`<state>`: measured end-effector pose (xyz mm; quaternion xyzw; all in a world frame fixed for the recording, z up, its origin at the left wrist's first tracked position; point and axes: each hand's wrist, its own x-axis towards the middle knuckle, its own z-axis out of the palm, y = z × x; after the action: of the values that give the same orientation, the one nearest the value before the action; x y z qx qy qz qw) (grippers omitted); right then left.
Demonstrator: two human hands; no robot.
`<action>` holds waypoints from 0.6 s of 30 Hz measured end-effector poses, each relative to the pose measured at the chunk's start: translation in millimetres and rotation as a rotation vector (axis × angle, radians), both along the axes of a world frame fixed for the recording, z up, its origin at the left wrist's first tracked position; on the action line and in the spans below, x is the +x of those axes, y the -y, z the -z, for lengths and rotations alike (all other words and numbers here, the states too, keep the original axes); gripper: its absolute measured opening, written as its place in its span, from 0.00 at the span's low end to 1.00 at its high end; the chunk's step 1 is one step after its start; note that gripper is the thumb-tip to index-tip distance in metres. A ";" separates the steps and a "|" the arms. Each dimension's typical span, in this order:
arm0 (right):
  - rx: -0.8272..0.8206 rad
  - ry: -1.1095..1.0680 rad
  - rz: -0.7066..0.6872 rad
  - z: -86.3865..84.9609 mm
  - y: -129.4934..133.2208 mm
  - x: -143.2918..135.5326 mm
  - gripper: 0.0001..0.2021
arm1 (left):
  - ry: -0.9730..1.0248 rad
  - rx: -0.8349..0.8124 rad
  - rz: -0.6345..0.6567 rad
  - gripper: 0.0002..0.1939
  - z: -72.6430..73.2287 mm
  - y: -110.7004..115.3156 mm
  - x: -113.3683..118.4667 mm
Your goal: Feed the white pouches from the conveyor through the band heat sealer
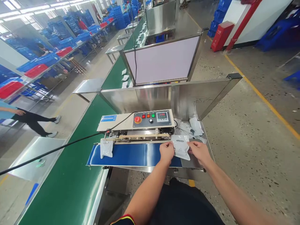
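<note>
At the sealer's infeed end, pouch: white pouch (181, 147) flat on the blue belt (131, 154), top edge at the sealing slot.
Left hand: my left hand (167, 152) pinches its left edge.
Right hand: my right hand (198, 150) grips its right edge.
Downstream: second pouch (106, 148) rides the belt's far left.
Behind: loose pouches (191, 126) against the steel guard (164, 97).

Both bare forearms reach forward from the bottom of the view and converge near the right end of the worktop's front edge. The left hand (166, 152) lies palm down, knuckles up, its fingers curled forward with the tips pinched together in a closed grip. The right hand (197, 151) sits just beside it, apart, turned slightly inward, thumb and fingers likewise pinched. A dark sleeve cuff with a coloured edge shows at the left elbow.
</note>
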<state>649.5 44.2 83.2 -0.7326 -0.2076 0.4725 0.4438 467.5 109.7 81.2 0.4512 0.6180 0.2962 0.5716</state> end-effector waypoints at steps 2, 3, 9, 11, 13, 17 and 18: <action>0.004 -0.032 -0.028 1.8 -12.9 -9.1 0.14 | -0.003 0.012 -0.019 0.25 1.2 -2.1 -9.4; 0.004 -0.036 -0.050 2.5 -18.4 -15.8 0.15 | -0.014 0.025 -0.027 0.25 1.2 -2.5 -15.3; -0.037 -0.064 -0.214 -0.1 -42.4 -37.7 0.17 | -0.017 0.025 -0.150 0.25 -3.9 -1.2 -55.3; -0.072 0.032 -0.227 -2.2 -48.8 -12.1 0.17 | -0.039 0.084 -0.221 0.25 -8.3 2.8 -72.3; -0.165 0.324 -0.206 -1.0 -54.2 31.0 0.18 | -0.115 0.201 -0.337 0.25 -14.0 10.5 -90.5; -0.478 0.824 -0.299 14.4 -64.5 111.3 0.16 | -0.175 0.325 -0.417 0.28 -23.3 31.3 -113.8; -0.500 0.831 -0.334 19.2 -67.9 121.6 0.15 | -0.161 0.326 -0.403 0.28 -24.0 35.8 -114.5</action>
<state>771.1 112.1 64.0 -0.8991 -0.3615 0.2409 0.0536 353.0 74.0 105.2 0.4272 0.6831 0.4627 0.3698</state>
